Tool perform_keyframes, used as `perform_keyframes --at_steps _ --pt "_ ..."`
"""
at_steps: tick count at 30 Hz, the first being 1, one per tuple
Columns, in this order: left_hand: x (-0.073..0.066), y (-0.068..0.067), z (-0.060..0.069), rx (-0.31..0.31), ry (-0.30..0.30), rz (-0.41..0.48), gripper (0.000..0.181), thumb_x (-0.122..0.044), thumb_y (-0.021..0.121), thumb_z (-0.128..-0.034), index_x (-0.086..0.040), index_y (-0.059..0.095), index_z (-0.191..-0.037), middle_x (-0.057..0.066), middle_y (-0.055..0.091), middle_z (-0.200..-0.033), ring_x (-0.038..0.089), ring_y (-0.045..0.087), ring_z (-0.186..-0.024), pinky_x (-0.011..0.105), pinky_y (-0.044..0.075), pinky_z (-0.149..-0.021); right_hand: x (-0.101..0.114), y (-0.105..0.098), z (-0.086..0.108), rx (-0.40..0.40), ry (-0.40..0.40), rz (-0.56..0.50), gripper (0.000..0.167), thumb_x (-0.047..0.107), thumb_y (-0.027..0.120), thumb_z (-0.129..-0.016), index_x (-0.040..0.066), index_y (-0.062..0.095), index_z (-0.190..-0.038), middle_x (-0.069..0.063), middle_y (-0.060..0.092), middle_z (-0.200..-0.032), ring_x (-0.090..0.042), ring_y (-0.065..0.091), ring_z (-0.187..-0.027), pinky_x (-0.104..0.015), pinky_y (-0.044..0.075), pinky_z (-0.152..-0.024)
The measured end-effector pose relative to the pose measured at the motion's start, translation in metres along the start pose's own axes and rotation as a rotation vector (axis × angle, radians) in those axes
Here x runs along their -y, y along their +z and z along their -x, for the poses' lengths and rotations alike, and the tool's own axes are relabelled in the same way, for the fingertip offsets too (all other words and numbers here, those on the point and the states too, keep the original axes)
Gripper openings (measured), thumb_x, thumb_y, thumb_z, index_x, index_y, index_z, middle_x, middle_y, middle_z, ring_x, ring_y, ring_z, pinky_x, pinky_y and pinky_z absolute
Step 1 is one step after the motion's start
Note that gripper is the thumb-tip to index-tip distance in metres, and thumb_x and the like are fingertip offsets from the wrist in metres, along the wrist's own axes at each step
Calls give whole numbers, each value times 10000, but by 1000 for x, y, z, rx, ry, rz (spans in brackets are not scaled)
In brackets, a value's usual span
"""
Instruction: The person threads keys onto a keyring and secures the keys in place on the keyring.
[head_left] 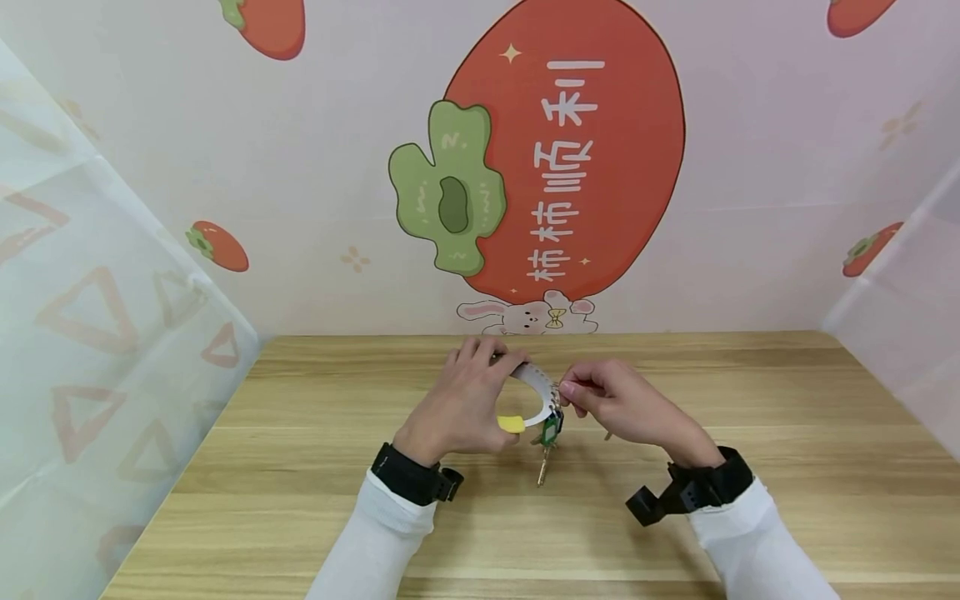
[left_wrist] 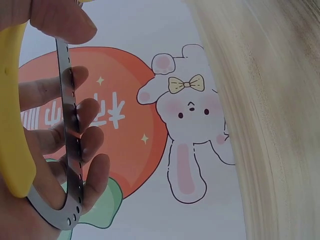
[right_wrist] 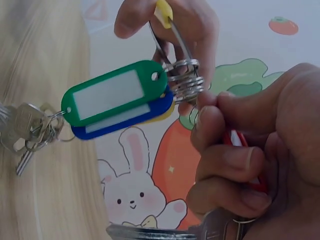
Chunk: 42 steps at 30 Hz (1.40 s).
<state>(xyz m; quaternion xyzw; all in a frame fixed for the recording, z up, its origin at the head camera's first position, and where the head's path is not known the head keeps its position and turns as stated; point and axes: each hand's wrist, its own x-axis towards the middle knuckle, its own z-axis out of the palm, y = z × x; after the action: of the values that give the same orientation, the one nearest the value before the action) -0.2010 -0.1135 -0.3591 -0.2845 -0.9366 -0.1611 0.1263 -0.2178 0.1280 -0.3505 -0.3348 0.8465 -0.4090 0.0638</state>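
My left hand (head_left: 461, 404) grips a flat metal key hoop (left_wrist: 71, 125) with a yellow handle (left_wrist: 12, 110), its fingers curled around the metal band with small holes. Several split rings (right_wrist: 189, 82) hang on the hoop, bearing a green key tag (right_wrist: 107, 95), a blue key tag (right_wrist: 107, 125) and a yellow tag mostly hidden behind. Metal keys (right_wrist: 32, 127) dangle from the tags. Close beside these rings, my right hand (head_left: 630, 404) holds a red key tag (right_wrist: 235, 139) in curled fingers. A key (right_wrist: 150, 233) hangs below that hand. The fingertips cover the red tag's ring.
Both hands are above a wooden table (head_left: 300, 500). Behind it stands a printed backdrop (head_left: 337, 167) with persimmons and a rabbit. Fabric side panels (head_left: 112, 333) border the table on left and right. Black wrist cameras (head_left: 690, 487) are strapped to both wrists.
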Motion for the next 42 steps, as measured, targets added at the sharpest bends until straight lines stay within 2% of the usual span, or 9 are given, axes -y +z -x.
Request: perform_keyframes --at_steps 7,12,19,24,29,32,39,42 --pt "-2 1 0 -16 16 -43 842 -362 903 -592 -143 603 -1348 93 520 -1279 302 434 -1209 521 397 -1005 3 0 0 2 33 17 197 79 586 -1017 89 678 -844 13 538 -693 -143 491 -606 -269 406 -500" --pt "-6 2 -1 -20 29 -77 835 -359 898 -583 -155 603 -1337 92 521 -1289 305 432 -1217 521 388 -1013 5 2 1 -4 71 37 220 82 585 -1015 95 669 -813 27 498 -645 -126 438 -563 -255 351 -512" --pt "-6 2 -2 -8 17 -92 847 -365 899 -583 -154 600 -1346 90 514 -1280 309 427 -1224 519 377 -1024 8 5 1 -18 99 58 218 99 585 -1017 95 672 -817 35 465 -617 -122 418 -549 -262 361 -497" --pt "-3 -1 0 4 -5 -47 844 -353 892 -604 -153 592 -1367 93 499 -1307 307 425 -1233 515 377 -1028 3 4 -1 3 42 23 209 144 580 -1033 107 665 -846 17 509 -660 -131 439 -560 -278 404 -460" --pt "-2 -4 0 -2 -1 10 820 -337 893 -616 -157 604 -1361 91 497 -1319 306 426 -1232 517 391 -1010 -5 -2 0 40 -37 -23 205 143 564 -1043 138 667 -866 -34 547 -696 -119 441 -559 -270 390 -525" --pt "-2 -4 0 -8 7 35 812 -328 893 -615 -160 611 -1358 81 502 -1307 293 427 -1218 503 403 -991 -10 -5 0 70 -72 -61 189 124 554 -1045 135 670 -896 -60 548 -708 -118 442 -564 -265 395 -520" --pt "0 -4 0 -17 29 108 786 -290 876 -609 -140 625 -1338 68 514 -1261 279 437 -1183 487 408 -972 -18 -8 1 140 -96 -216 146 91 536 -1048 57 658 -975 -171 528 -723 -145 425 -556 -265 373 -487" --pt "0 -4 1 -21 36 130 773 -283 870 -608 -142 626 -1328 61 512 -1244 280 436 -1185 484 409 -964 -19 -8 1 151 -103 -244 138 82 534 -1047 45 655 -991 -203 521 -729 -153 424 -557 -269 364 -487"
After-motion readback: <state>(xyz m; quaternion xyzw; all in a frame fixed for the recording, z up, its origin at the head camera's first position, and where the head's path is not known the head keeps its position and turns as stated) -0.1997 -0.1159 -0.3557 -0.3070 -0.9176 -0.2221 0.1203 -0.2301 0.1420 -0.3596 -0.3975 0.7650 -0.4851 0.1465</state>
